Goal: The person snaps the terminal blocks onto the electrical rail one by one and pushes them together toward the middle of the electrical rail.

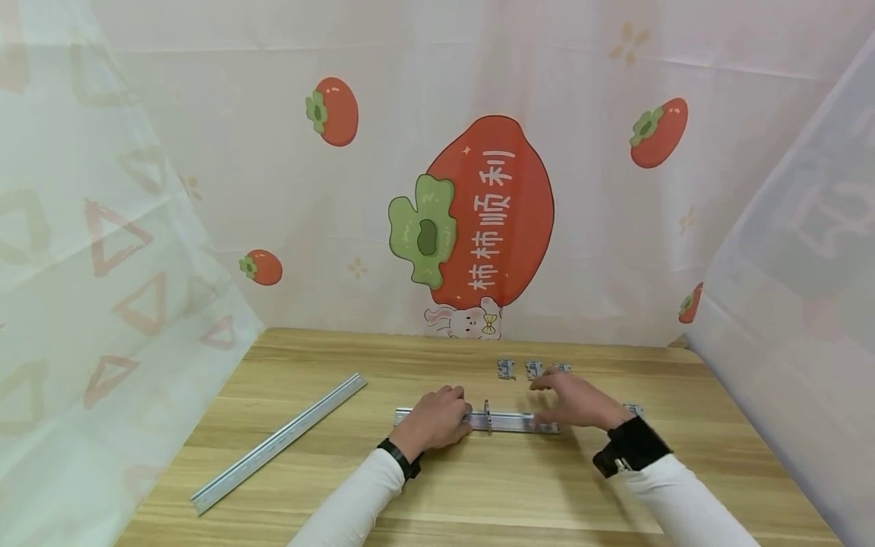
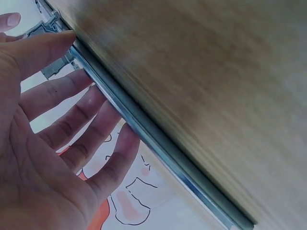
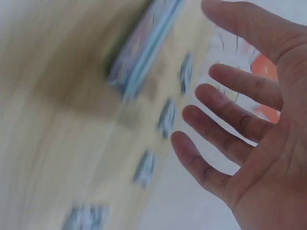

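My left hand (image 1: 436, 418) holds the left part of a short slotted metal DIN rail (image 1: 514, 422) lying crosswise on the table. In the left wrist view, the thumb is at one edge of the rail (image 2: 158, 143) and the fingertips touch the other. A grey terminal block (image 1: 488, 418) stands upright on the rail, just right of that hand. My right hand (image 1: 579, 399) is raised over the rail's right end, its fingers spread and holding nothing. Just beyond its fingertips lie loose terminal blocks, one of them (image 1: 533, 370) closest and another (image 1: 506, 369) to its left.
A longer DIN rail (image 1: 276, 447) lies diagonally on the left side of the wooden table (image 1: 478, 494). Another terminal block (image 1: 634, 410) is partly hidden behind the right wrist. A printed curtain (image 1: 588, 266) borders the table at the back and sides.
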`<state>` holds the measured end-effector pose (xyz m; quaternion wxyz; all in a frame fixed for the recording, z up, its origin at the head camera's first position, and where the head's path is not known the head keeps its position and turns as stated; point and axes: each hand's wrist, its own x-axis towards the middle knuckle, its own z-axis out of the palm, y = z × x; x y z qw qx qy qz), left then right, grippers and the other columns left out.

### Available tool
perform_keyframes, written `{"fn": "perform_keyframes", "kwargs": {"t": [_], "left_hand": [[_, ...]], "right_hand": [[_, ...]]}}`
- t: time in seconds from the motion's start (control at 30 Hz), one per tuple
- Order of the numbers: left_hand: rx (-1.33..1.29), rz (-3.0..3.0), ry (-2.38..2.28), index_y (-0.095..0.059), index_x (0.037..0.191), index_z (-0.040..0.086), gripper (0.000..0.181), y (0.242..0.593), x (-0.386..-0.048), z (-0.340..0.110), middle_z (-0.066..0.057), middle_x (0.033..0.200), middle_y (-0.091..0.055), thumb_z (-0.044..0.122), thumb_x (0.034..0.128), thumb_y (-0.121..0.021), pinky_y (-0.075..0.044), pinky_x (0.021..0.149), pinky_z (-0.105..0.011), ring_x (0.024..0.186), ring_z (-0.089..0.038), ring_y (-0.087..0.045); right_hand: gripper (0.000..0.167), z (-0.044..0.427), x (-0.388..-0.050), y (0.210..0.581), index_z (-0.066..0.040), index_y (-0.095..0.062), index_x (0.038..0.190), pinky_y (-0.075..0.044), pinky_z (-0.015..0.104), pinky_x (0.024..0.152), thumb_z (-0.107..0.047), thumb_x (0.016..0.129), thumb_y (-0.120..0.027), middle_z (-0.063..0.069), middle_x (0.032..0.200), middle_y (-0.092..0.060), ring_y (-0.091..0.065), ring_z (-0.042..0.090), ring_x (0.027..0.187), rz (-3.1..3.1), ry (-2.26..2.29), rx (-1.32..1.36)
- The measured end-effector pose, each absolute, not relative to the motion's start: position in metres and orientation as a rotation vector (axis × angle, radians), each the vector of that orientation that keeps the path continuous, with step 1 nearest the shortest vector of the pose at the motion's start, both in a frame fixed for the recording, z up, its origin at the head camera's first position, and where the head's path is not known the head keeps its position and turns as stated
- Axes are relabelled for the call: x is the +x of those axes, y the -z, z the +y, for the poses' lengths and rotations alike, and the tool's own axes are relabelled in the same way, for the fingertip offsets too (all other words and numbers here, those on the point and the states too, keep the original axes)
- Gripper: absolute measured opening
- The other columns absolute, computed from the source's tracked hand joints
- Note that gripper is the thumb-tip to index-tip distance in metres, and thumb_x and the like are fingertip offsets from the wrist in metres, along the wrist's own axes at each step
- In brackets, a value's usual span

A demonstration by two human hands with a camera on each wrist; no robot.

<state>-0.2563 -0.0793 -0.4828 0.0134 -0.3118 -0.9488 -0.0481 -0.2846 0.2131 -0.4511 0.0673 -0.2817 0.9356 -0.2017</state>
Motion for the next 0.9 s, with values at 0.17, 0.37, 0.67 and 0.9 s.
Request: {"fn": "perform_keyframes", "kwargs": {"t": [0.17, 0.37, 0.67, 0.9], "left_hand": [[-0.967, -2.958, 0.143, -0.078, 0.104, 0.017, 0.021, 0.483, -0.257, -0.079, 0.004, 0.096, -0.057, 0.035, 0.0962, -0.071, -0.048, 0.066, -0.03, 0.084, -0.013, -0.052], [-0.968, -2.959, 0.149, -0.077, 0.104, 0.017, 0.02, 0.484, -0.257, -0.08, 0.004, 0.096, -0.057, 0.034, 0.0969, -0.07, -0.048, 0.066, -0.031, 0.085, -0.013, -0.052], [-0.975, -2.942, 0.151, -0.077, 0.102, 0.017, 0.019, 0.484, -0.257, -0.08, 0.004, 0.094, -0.056, 0.034, 0.0967, -0.07, -0.046, 0.065, -0.029, 0.082, -0.013, -0.05], [-0.972, -2.939, 0.165, -0.077, 0.102, 0.018, 0.019, 0.485, -0.257, -0.08, 0.004, 0.093, -0.055, 0.034, 0.0962, -0.07, -0.045, 0.064, -0.028, 0.082, -0.012, -0.05]], "right_hand": [[0.054, 0.254, -0.289, 0.442, 0.005, -0.067, 0.124, -0.051, 0.054, 0.092, -0.019, 0.08, -0.087, 0.02, 0.122, -0.064, -0.06, 0.042, 0.115, 2.841, 0.55, -0.773], [0.067, 0.296, -0.295, 0.438, 0.011, -0.061, 0.126, -0.05, 0.056, 0.091, -0.014, 0.072, -0.092, 0.028, 0.122, -0.061, -0.058, 0.048, 0.114, 2.834, 0.417, -0.652], [0.087, 0.33, -0.297, 0.443, 0.018, -0.049, 0.132, -0.049, 0.058, 0.09, -0.011, 0.065, -0.096, 0.039, 0.126, -0.05, -0.056, 0.05, 0.112, 2.819, 0.314, -0.548], [0.086, 0.339, -0.297, 0.445, 0.016, -0.049, 0.134, -0.048, 0.059, 0.089, -0.014, 0.067, -0.095, 0.041, 0.131, -0.046, -0.055, 0.05, 0.113, 2.769, 0.331, -0.513]]}}
